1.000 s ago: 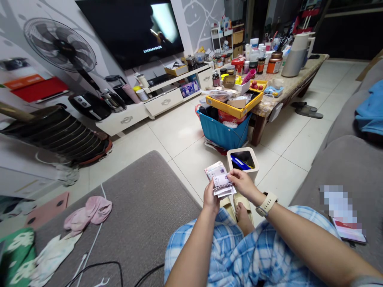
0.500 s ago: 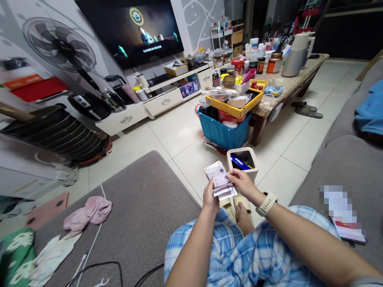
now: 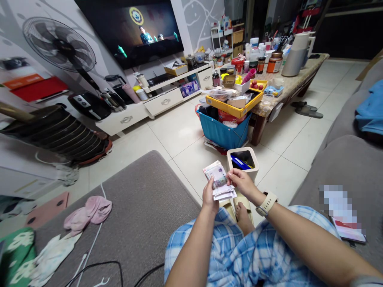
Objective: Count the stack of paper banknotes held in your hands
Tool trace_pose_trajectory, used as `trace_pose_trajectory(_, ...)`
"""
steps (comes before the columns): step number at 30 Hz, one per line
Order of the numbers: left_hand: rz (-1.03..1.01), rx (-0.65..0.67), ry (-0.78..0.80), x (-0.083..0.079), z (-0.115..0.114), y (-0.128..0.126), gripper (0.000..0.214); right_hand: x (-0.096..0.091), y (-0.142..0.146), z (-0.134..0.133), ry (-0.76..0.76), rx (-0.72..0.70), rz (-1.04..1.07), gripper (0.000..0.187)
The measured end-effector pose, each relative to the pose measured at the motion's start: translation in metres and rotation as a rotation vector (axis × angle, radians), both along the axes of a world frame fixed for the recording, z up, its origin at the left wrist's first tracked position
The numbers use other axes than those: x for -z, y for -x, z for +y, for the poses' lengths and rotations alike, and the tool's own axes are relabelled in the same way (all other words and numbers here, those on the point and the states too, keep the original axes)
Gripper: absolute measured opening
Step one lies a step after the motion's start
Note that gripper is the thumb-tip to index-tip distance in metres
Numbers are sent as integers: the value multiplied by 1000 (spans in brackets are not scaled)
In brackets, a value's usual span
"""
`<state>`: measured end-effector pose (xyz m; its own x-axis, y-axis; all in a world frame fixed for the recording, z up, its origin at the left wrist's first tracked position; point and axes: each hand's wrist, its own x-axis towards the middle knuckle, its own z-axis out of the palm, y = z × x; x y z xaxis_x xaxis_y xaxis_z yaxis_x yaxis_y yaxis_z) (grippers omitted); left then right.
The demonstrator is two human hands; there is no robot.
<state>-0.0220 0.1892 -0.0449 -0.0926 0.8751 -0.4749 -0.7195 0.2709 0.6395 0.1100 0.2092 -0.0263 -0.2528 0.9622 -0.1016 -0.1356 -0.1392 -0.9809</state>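
I sit on a grey sofa with a stack of banknotes and paper slips held over the floor in front of my knees. My left hand grips the stack from below, thumb on top. My right hand, a watch on its wrist, pinches the right edge of the top note. Just beyond the stack stands a small white waste bin with blue items inside.
A blue crate with a yellow tray on top stands by a cluttered low table. A TV, a white TV cabinet and a fan line the left wall. Pink cloth and cables lie on the sofa cushion.
The top note has been slid over, so a greenish banknote now shows on the stack. Both hands stay in nearly the same place. The TV picture has changed.
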Motion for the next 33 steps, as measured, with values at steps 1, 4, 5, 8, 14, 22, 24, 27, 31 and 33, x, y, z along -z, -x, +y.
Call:
trace_pose_trajectory(1, 1, 1, 1, 1, 0, 0, 36, -1, 0, 0, 1, -7, 1, 25)
trace_pose_trajectory(4, 13, 10, 19, 3, 1, 1, 37, -1, 1, -1, 7, -4, 8, 23)
trace_pose_trajectory(5, 18, 13, 23, 3, 1, 1, 38, 0, 2, -1, 11, -2, 6, 22)
trace_pose_trajectory(8, 30, 18, 12, 3, 0, 2, 37, 3, 1, 0, 9, 14, -35, 24)
trace_pose_trajectory(14, 98, -1, 10, -4, -2, 1, 33, 13, -2, 3, -38, 124, -177, 34)
trace_pose_trajectory(22, 136, 9, -28, -6, -3, -1, 36, 16, -2, 5, -47, 165, -211, 29)
trace_pose_trajectory(24, 133, 13, -28, -5, -3, -1, 35, 15, -3, 4, -56, 150, -209, 27)
trace_pose_trajectory(27, 129, 13, -34, -4, -3, -2, 35, 15, -3, 4, -67, 141, -208, 27)
trace_pose_trajectory(31, 103, 4, -54, -3, -3, -2, 36, 15, -3, 4, -67, 141, -206, 26)
trace_pose_trajectory(33, 84, -6, -44, -2, -2, -2, 36, 15, -2, 4, -63, 137, -198, 26)
